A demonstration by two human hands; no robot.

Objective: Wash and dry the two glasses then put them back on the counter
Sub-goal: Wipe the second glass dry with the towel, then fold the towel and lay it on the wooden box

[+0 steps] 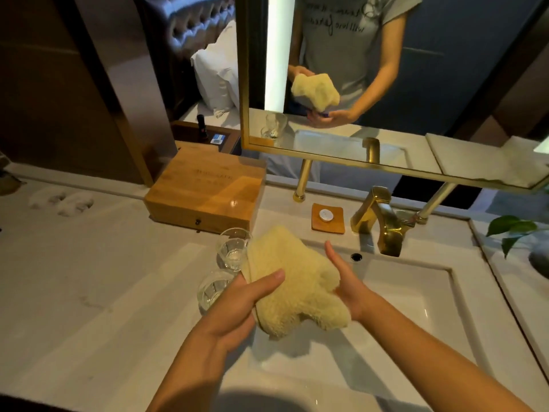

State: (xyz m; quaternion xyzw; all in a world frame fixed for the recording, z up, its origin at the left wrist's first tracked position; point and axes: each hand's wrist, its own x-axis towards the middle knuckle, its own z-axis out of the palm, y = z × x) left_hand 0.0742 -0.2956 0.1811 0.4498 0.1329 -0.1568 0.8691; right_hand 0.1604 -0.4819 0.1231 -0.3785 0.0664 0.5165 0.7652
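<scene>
1. Head view: both hands hold a yellow towel (292, 281) above the sink (430, 310). Left hand (237, 304) grips its left edge, thumb across the top; right hand (346, 281) lies open and flat against the right side.
2. Two glasses stand upright on the counter (98, 292), just left of the sink rim: far glass (233, 248), near glass (214, 288).
3. Key relation: near glass sits just left of the left hand's fingers, partly hidden behind them; far glass touches or nearly touches the towel's upper-left edge. Left hand is clearly nearer both.
4. Contents: no liquid level visible in either; can't tell if wet.
5. Judgement: glasses look parked on the counter; towel handling likely wraps up.
</scene>
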